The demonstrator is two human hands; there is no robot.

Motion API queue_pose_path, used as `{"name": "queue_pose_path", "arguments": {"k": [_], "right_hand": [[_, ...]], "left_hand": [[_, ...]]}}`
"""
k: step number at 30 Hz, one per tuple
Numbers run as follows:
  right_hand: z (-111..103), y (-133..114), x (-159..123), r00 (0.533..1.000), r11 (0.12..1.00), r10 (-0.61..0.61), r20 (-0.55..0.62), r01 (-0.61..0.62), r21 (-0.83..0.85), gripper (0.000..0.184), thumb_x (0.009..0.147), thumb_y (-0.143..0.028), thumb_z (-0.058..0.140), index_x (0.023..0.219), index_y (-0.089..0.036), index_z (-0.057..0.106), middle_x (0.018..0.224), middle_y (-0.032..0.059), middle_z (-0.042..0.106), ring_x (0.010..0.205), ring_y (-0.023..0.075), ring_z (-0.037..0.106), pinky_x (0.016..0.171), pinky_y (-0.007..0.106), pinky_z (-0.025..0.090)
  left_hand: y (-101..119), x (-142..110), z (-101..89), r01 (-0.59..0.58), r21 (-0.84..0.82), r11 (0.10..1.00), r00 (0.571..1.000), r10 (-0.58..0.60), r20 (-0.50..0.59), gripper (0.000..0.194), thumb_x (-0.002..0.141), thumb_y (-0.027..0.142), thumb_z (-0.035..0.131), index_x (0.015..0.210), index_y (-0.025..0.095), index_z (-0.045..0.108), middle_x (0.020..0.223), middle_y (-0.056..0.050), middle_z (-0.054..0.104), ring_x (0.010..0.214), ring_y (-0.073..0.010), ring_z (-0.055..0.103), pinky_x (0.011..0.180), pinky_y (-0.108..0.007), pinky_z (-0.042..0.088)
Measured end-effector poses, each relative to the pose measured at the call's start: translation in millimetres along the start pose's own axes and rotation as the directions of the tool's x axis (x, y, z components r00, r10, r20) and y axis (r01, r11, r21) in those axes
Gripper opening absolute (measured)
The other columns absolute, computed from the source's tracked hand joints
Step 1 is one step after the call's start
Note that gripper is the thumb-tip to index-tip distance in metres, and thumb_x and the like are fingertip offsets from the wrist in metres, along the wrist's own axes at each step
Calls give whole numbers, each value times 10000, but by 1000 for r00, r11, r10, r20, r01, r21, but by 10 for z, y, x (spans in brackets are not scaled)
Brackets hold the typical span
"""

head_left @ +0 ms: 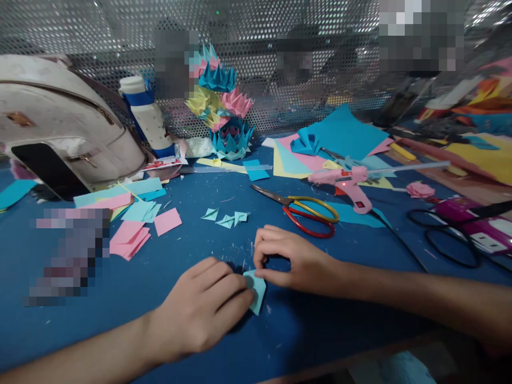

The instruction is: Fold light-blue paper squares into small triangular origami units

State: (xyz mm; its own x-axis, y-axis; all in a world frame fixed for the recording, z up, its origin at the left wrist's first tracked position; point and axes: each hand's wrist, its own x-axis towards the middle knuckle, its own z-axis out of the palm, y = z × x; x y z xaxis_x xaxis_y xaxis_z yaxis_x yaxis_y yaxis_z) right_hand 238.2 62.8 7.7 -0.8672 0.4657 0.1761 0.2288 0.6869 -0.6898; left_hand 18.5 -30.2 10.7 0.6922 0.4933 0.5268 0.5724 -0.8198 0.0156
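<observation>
A small folded piece of light-blue paper [257, 298] lies on the blue table in front of me. My left hand [210, 304] holds it down from the left, fingers curled and together, hiding its left part. At the paper's top edge, my right hand [290, 262] pinches with thumb and index fingertip close together. Beyond my hands sit small folded light-blue paper pieces [226, 221]. Scissors [306, 210] with one yellow and one red handle loop lie past my right hand, blades pointing left.
Pink paper squares [130, 239] and light-blue squares [143, 211] lie left. A pink glue gun [348, 184] with a cord stands right, near a purple power strip [476, 224]. At the back are an origami tower [232, 136], a white bottle [150, 120], a backpack [68, 114] and blue sheets [340, 133].
</observation>
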Motion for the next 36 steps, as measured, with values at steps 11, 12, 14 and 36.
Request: {"name": "queue_pose_path", "arguments": {"k": [11,12,14,36], "right_hand": [[-12,115,-37,943,883,-321,-83,267,-386,129,953,-311,632,904,-212,700,879,-18,701,798,127,554,743,293,347],[-17,119,-46,935,868,-349,-64,297,-399,134,962,-318,619,939,-218,704,894,-21,711,803,127,555,741,294,349],[-38,128,-61,924,844,-383,-7,347,-408,167,977,-339,592,995,-220,707,937,-13,720,828,132,558,746,296,366],[-156,242,-8,828,788,-547,123,559,-259,151,976,-242,589,1037,-142,685,1031,57,738,904,146,621,737,295,458]], "left_hand": [[9,-74,140,20,-43,999,998,-17,53,168,1020,156,498,1054,114,657,1052,-56,722,902,-219,643,745,-361,509],[10,-77,142,19,-34,999,998,-17,56,173,1022,155,491,1049,119,658,1048,-55,721,904,-220,641,749,-364,502],[16,-83,135,25,-17,1000,998,-24,63,192,1030,158,472,1045,122,660,1034,-60,720,906,-224,640,745,-365,488],[29,-99,95,39,35,999,997,-41,71,275,1048,153,411,1117,127,675,1152,-84,691,1033,-236,598,845,-372,428]]}}
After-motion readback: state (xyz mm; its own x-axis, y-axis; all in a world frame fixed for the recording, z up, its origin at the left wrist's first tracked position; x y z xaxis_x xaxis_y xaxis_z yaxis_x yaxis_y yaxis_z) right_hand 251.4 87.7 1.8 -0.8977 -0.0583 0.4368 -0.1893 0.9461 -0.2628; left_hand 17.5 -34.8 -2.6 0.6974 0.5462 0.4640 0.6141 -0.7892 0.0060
